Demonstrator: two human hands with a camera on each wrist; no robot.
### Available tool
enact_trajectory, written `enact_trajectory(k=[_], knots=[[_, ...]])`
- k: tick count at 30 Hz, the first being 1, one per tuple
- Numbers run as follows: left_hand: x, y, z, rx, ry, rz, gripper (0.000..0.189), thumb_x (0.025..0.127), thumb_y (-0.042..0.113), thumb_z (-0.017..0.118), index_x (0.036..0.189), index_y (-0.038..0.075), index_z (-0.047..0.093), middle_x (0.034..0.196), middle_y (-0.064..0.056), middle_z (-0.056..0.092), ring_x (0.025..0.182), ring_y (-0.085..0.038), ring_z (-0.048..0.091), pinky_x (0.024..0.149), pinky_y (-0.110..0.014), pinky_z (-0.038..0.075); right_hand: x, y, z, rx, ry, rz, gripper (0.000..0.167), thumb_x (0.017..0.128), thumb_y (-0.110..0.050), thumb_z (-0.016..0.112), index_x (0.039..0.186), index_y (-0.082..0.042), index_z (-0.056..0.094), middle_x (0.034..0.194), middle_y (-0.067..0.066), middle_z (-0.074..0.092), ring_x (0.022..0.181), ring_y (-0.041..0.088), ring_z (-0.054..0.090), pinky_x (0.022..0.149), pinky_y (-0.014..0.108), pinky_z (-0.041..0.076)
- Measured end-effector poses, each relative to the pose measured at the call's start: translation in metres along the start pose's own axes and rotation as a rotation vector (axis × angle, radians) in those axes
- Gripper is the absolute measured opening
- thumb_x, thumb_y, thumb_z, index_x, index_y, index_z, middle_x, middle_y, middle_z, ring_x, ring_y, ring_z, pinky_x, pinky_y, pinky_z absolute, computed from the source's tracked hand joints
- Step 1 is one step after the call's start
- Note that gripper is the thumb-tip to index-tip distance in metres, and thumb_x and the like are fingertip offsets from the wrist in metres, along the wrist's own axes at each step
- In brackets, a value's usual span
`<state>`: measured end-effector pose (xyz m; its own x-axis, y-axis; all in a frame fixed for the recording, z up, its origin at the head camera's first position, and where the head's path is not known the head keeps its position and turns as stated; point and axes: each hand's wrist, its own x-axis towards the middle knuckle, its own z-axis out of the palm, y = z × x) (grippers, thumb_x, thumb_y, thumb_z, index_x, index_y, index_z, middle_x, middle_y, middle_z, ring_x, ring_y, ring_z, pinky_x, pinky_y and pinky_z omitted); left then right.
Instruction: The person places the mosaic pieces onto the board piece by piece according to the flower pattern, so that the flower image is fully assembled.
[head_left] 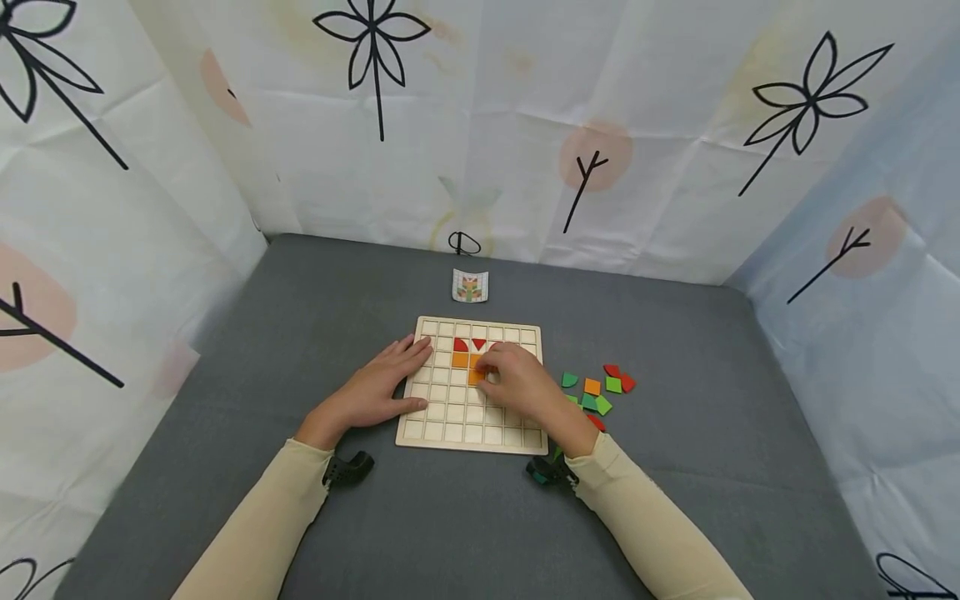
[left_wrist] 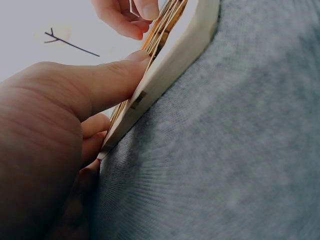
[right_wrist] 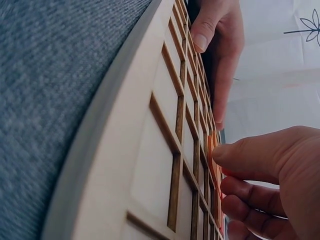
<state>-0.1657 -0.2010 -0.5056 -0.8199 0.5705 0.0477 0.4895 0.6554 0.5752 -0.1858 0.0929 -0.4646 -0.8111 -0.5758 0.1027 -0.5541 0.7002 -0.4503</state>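
Cream sleeves (head_left: 247, 517) point toward twelve o'clock; the left hand (head_left: 382, 383) splays on the board's (head_left: 453, 432) nine-o'clock edge. The right hand (head_left: 517, 379) bunches narrowly at orange tiles (head_left: 460, 360), its grip unclear; a brushing knuckle could dislodge them.

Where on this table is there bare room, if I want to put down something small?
The grey table is bare at right, between the loose tiles and the right curtain; at left, between the left hand and the left curtain; and nearer than the board, between the sleeves. It is crowded around the right hand and loose tiles.
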Motion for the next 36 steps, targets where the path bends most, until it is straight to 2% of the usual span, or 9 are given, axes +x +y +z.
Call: enact_trajectory(k=[10,15,25,32,36], knots=[[0.000,-0.003,0.002,0.004,0.008,0.012,0.090,0.103,0.040,0.077,0.171,0.002,0.031,0.178,-0.015,0.023,0.165,-0.040,0.011,0.131,-0.059,0.012,-0.006,0.002,-0.004,0.013,0.043,-0.018,0.016,0.093,-0.009,0.084,0.108,-0.005,0.083,0.105,0.006,0.075,0.099,0.024,0.067,0.090,0.042,0.058],[-0.002,-0.002,0.002,0.006,-0.009,-0.004,0.092,0.102,0.039,0.078,0.171,0.004,0.029,0.179,-0.014,0.021,0.165,-0.039,0.010,0.132,-0.058,0.011,-0.012,0.003,-0.009,0.018,0.060,-0.002,0.016,0.094,-0.010,0.084,0.109,-0.006,0.083,0.102,0.004,0.073,0.095,0.023,0.066,0.085,0.042,0.058],[-0.001,0.000,0.001,-0.003,-0.017,-0.013,0.093,0.101,0.038,0.079,0.172,0.005,0.029,0.179,-0.013,0.020,0.166,-0.037,0.008,0.132,-0.057,0.010,-0.023,0.011,-0.023,0.004,0.088,0.033,0.018,0.094,-0.011,0.086,0.110,-0.004,0.082,0.103,0.006,0.072,0.094,0.024,0.063,0.083,0.042,0.058],[0.000,-0.002,0.001,-0.003,-0.022,-0.014,0.092,0.102,0.038,0.078,0.172,0.005,0.028,0.179,-0.013,0.019,0.166,-0.037,0.008,0.132,-0.057,0.009,-0.028,0.018,-0.033,0.013,0.124,0.004,0.021,0.092,-0.008,0.088,0.111,-0.003,0.081,0.106,0.008,0.072,0.096,0.028,0.065,0.084,0.045,0.058],[0.000,-0.003,0.001,-0.002,-0.020,-0.010,0.093,0.102,0.039,0.078,0.172,0.005,0.028,0.179,-0.013,0.020,0.166,-0.038,0.008,0.132,-0.057,0.010,-0.031,0.021,-0.040,0.023,0.131,0.023,0.023,0.092,-0.008,0.088,0.113,-0.003,0.081,0.107,0.008,0.072,0.098,0.029,0.065,0.085,0.045,0.057]])
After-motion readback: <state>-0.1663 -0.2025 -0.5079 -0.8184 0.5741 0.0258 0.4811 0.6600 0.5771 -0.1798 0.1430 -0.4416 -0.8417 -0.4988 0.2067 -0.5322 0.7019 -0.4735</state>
